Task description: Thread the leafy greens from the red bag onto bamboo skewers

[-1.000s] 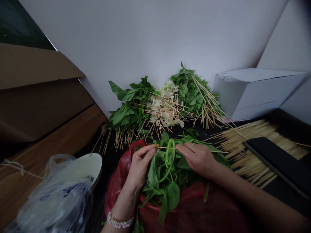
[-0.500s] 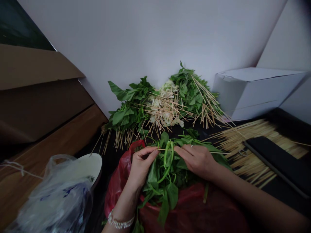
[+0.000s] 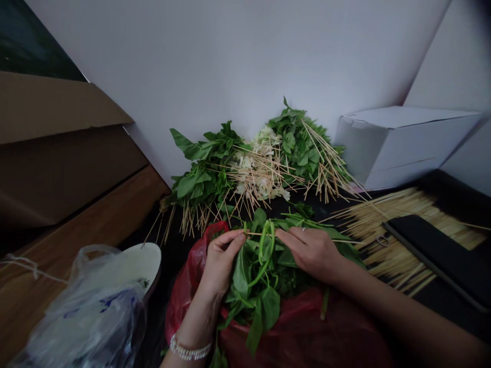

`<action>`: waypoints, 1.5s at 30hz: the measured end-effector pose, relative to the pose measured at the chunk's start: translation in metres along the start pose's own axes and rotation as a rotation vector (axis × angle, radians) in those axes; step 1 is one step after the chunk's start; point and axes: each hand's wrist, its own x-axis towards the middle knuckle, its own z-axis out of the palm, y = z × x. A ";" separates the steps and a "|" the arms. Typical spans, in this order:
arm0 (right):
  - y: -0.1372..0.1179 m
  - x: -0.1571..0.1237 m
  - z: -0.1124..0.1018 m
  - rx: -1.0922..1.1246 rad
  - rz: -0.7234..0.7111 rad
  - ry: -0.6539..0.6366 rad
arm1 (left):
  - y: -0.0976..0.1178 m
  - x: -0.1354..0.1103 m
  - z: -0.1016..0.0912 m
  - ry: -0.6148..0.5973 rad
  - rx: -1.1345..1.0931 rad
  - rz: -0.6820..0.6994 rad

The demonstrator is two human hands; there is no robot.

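Note:
Both hands meet over a red plastic bag point(image 3: 187, 276) filled with leafy greens point(image 3: 284, 271). My right hand point(image 3: 312, 250) grips a thin bamboo skewer point(image 3: 255, 234), whose back end sticks out to the right past the hand. A green stem point(image 3: 266, 245) is looped on the skewer between the two hands, its leaves hanging down over the bag. My left hand point(image 3: 222, 255) has thumb and forefinger pinched at the skewer's left end, on a bit of green stem that shows just above the fingertips. The skewer's point is hidden by these fingers.
Skewered greens point(image 3: 199, 168) and pale cabbage pieces point(image 3: 264, 158) lie piled against the wall. Loose skewers point(image 3: 414, 214) spread at right under a black phone-like case point(image 3: 441, 255), near a white box point(image 3: 399, 148). At left are a bowl point(image 3: 148, 260), a clear plastic bag point(image 3: 88, 306) and a cardboard box point(image 3: 65, 168).
My left fingertips have shifted slightly left along the skewer, and a green stem bit now shows above them. The right hand has hardly moved.

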 end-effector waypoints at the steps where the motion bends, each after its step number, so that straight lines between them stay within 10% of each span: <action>1: 0.000 0.000 0.000 -0.002 -0.001 0.002 | 0.000 0.000 0.000 0.001 0.000 0.000; 45: -0.003 -0.006 0.003 -0.027 -0.072 -0.009 | 0.004 -0.002 0.002 -0.005 0.061 -0.040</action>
